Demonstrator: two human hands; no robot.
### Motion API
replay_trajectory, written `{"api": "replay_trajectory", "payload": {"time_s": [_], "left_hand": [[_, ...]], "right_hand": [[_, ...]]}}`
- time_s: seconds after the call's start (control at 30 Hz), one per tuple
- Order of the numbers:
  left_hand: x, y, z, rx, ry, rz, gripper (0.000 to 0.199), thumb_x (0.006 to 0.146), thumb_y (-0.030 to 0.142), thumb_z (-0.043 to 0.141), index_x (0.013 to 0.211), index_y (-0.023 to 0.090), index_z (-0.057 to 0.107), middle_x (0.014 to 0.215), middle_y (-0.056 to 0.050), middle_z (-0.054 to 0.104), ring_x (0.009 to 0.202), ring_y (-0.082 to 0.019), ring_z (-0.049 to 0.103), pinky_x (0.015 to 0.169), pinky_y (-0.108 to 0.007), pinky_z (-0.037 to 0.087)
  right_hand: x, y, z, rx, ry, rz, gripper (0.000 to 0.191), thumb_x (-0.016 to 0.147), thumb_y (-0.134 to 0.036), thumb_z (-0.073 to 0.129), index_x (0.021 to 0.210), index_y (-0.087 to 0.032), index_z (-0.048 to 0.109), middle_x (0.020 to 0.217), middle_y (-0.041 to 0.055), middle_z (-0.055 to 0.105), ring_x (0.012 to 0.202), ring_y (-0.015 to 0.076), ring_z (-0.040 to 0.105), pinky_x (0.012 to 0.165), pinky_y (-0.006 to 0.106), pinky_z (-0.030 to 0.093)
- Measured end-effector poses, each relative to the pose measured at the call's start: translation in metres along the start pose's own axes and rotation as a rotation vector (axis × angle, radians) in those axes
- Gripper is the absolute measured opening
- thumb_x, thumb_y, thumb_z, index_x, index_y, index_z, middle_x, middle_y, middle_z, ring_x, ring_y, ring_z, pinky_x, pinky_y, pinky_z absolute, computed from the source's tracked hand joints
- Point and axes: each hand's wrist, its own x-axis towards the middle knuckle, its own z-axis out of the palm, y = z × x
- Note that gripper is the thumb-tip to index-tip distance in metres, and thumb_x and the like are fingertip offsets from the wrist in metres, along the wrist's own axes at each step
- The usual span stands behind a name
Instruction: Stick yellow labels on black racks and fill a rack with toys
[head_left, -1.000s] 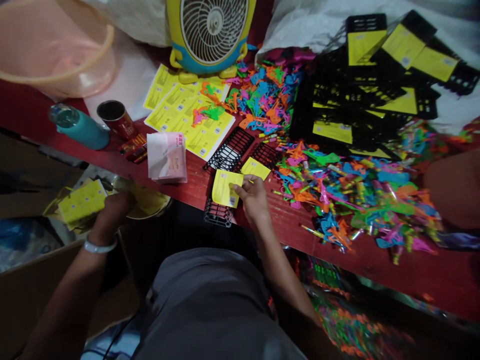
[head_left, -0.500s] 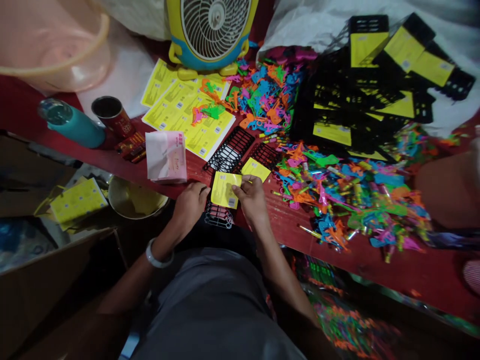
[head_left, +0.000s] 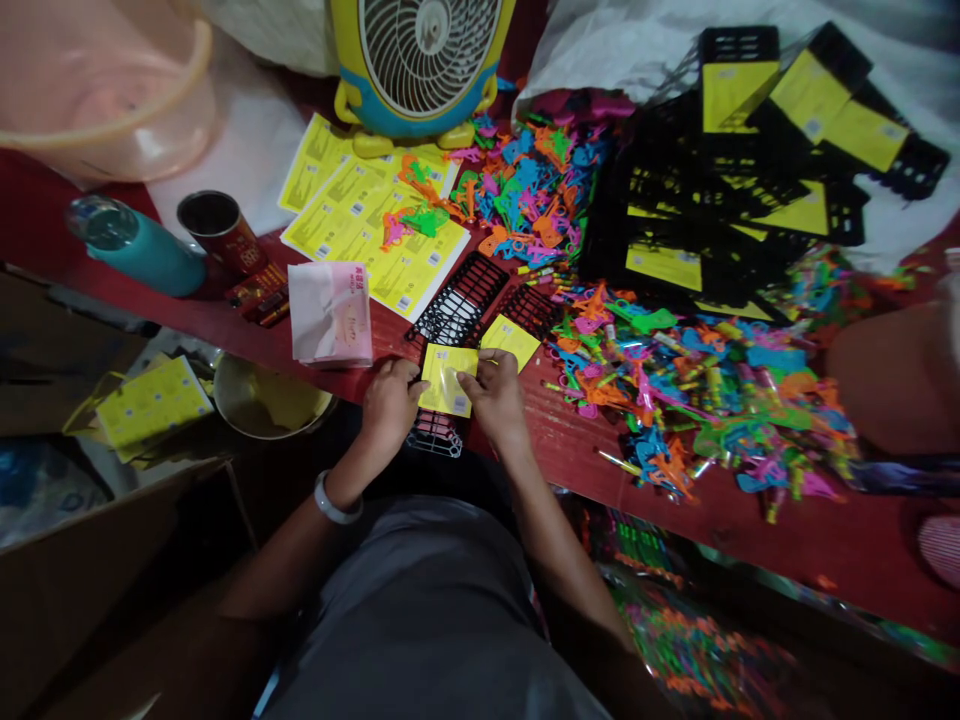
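Note:
A printed yellow label [head_left: 448, 378] lies over a black plastic lattice frame [head_left: 435, 436], whose lower end shows below it at the table edge. My left hand [head_left: 390, 405] grips the label's left edge, thumb on top and fingers curled. From the other side, my right hand [head_left: 499, 400] pinches the label's right edge between thumb and fingers. What the fingertips do underneath is hidden. Just beyond, another yellow label [head_left: 512, 342] sits on a second black lattice frame [head_left: 531, 310]. A further lattice frame [head_left: 463, 297] lies farther back.
Colourful plastic pieces [head_left: 675, 370] spread over the red table to the right. Behind them are piled black frames with labels [head_left: 664, 265]. Yellow printed sheets [head_left: 375, 250], a fan [head_left: 424, 120], a pink packet [head_left: 330, 312], a can [head_left: 214, 232] and a teal bottle [head_left: 142, 250] stand or lie farther left.
My left hand has moved right, from beside the label onto its left edge. My right hand has shifted slightly left, still pinching the label.

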Motion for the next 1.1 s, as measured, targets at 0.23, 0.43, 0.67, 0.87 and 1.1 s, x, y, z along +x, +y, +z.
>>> {"api": "replay_trajectory", "payload": {"time_s": [0.23,0.43,0.67,0.87,1.1], "left_hand": [[0.000,0.001,0.003,-0.016,0.021,0.001,0.005,0.092,0.017,0.069,0.097,0.016,0.070,0.105,-0.011,0.071,0.099,-0.024,0.066,0.087,-0.034,0.050],[-0.002,0.001,0.007,-0.077,0.049,-0.016,0.004,0.089,0.016,0.072,0.089,0.019,0.068,0.102,-0.008,0.069,0.098,-0.023,0.064,0.086,-0.033,0.049],[-0.003,-0.009,0.009,-0.279,0.097,0.032,0.017,0.083,0.010,0.074,0.079,0.020,0.061,0.091,-0.005,0.065,0.093,-0.022,0.062,0.088,-0.034,0.048],[-0.011,-0.015,0.016,-0.554,0.144,0.053,0.019,0.088,0.026,0.069,0.093,0.022,0.052,0.092,-0.002,0.062,0.089,-0.017,0.063,0.083,-0.030,0.051],[-0.040,0.008,0.021,-0.716,0.033,0.131,0.027,0.079,0.030,0.073,0.086,0.023,0.048,0.079,0.004,0.057,0.075,-0.012,0.060,0.073,-0.024,0.049]], "right_hand": [[-0.010,-0.011,-0.001,-0.271,0.120,-0.142,0.037,0.080,-0.033,0.063,0.112,-0.024,0.047,0.105,0.0077,0.064,0.093,0.0229,0.065,0.082,0.039,0.056],[-0.019,-0.018,-0.027,-0.588,0.106,-0.086,0.039,0.090,-0.055,0.057,0.106,-0.020,0.060,0.099,0.0137,0.069,0.088,0.0273,0.065,0.078,0.040,0.052],[-0.027,-0.012,-0.022,-0.568,-0.024,0.027,0.048,0.084,-0.072,0.057,0.079,-0.024,0.056,0.081,0.0091,0.069,0.076,0.0255,0.063,0.070,0.037,0.047],[-0.032,-0.017,-0.014,0.096,-0.070,0.083,0.047,0.070,-0.060,0.081,0.082,-0.026,0.050,0.069,-0.0052,0.059,0.065,0.0171,0.061,0.068,0.032,0.054],[-0.021,-0.034,-0.018,0.322,0.038,0.225,0.055,0.073,-0.077,0.072,0.081,-0.023,0.062,0.081,0.0039,0.075,0.084,0.0265,0.073,0.071,0.037,0.061]]}}
